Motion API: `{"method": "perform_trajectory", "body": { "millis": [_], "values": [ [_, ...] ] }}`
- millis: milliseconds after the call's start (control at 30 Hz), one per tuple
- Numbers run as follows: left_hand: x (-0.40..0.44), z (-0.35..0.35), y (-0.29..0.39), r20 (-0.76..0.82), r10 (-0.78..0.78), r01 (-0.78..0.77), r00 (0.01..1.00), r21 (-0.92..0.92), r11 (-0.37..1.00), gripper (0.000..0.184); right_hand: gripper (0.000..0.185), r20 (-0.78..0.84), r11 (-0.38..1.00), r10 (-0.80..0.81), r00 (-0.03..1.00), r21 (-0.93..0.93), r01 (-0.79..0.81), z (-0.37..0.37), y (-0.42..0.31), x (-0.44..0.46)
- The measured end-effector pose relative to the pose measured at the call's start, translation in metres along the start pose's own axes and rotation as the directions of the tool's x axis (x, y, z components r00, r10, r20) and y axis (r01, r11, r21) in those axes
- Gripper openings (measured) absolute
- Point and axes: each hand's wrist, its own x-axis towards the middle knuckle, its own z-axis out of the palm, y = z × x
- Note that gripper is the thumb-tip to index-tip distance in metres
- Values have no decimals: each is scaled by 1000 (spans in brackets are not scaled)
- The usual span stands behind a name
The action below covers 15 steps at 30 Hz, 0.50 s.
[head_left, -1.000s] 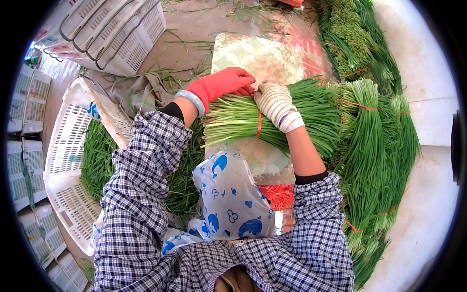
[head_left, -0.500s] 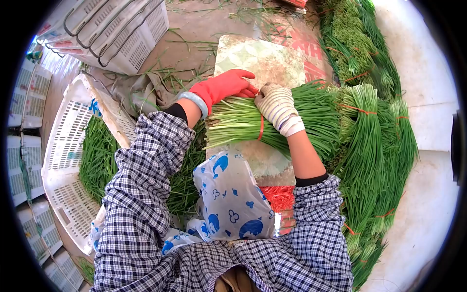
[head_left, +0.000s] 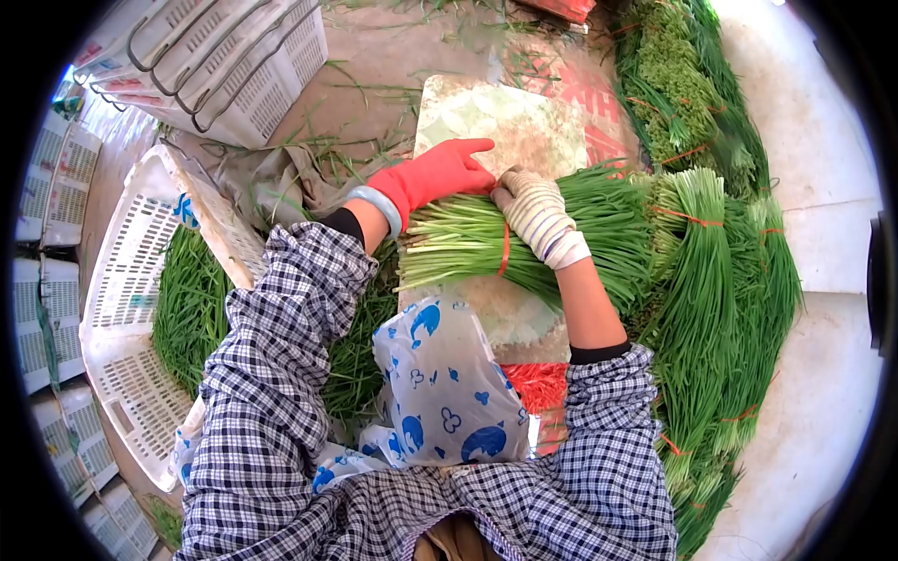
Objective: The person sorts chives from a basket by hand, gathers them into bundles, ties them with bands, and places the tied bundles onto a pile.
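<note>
Got a bunch of green stalks (head_left: pixel 449 245) lying sideways on a stained, pale board (head_left: pixel 505 117), pale cut ends pointing left, darker leafy ends pointing right. Wrapped around the middle with 1 orange-red band (head_left: pixel 506 249), btw.

Touching the bunch along its far edge with the left hand (head_left: pixel 438 175), in a red rubber glove, index finger sticking out pretty straight over the board. Can't tell if that grip is closed on any stalks, tbh. Resting on top of the same bunch with the right hand (head_left: pixel 539 213), in a striped, off-white glove, fingers bent toward the far edge, close to the red fingertips. Can't tell how far that grip is closed underneath either.

Seeing more banded bundles (head_left: pixel 697 290) piled up just right of the board, plus a white plastic bag (head_left: pixel 449 393) with blue prints on the near side, next to some red strands (head_left: pixel 540 385). Over on the left, spotting loose greens (head_left: pixel 187 304) in a white slotted basket (head_left: pixel 140 388), with stacked crates (head_left: pixel 281 89) farther back.
</note>
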Motion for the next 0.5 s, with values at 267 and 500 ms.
{"method": "perform_trajectory", "body": {
  "millis": [267, 500],
  "values": [
    [-16, 18, 64, 202, 411, -341, 889, 891, 298, 73, 22, -143, 894, -86, 986, 427, 140, 11, 9, -6],
    [-23, 29, 36, 57, 329, -247, 943, 782, 572, 80, 13, -474, 875, -279, 835, 233, 424, 22, 20, -15]
  ]
}}
